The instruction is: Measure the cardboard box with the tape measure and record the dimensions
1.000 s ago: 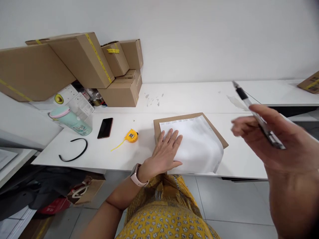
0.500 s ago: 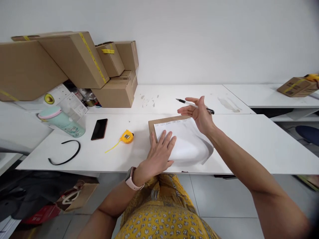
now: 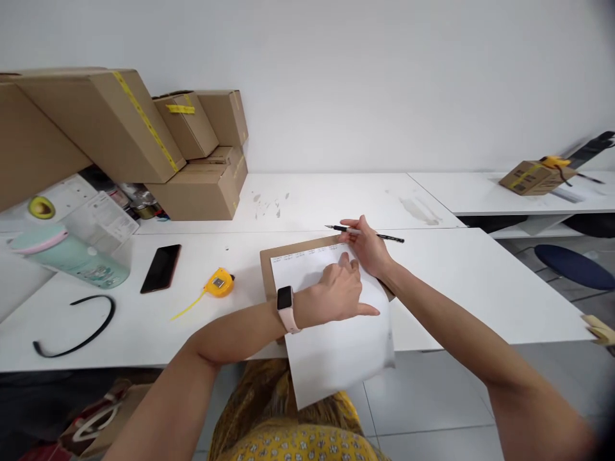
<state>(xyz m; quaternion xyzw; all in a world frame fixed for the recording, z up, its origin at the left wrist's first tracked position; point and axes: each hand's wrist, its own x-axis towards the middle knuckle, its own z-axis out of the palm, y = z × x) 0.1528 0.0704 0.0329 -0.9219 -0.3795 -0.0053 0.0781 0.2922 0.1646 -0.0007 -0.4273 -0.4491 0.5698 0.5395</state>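
A white sheet of paper point(image 3: 336, 346) lies over a flat brown cardboard piece point(image 3: 270, 269) on the white table point(image 3: 456, 288), its lower end hanging past the table's front edge. My left hand point(image 3: 339, 291), with a pink watch on the wrist, rests flat on the sheet with its fingers stretched out. My right hand point(image 3: 368, 246) is closed on a black pen point(image 3: 384, 236) just above the sheet's top right corner, with the pen lying nearly level and its tip to the left.
A yellow tape measure point(image 3: 218, 283), a black phone point(image 3: 161, 268), a mint bottle point(image 3: 67, 259) and a black curved band point(image 3: 77, 336) lie to the left. Stacked cardboard boxes point(image 3: 144, 137) fill the back left. Another box point(image 3: 531, 177) sits on the far right table, with a blue stool point(image 3: 574, 266) below.
My right hand came down from near the camera with the pen to the sheet's top edge. My left hand slid right across the sheet. The view shifted right.
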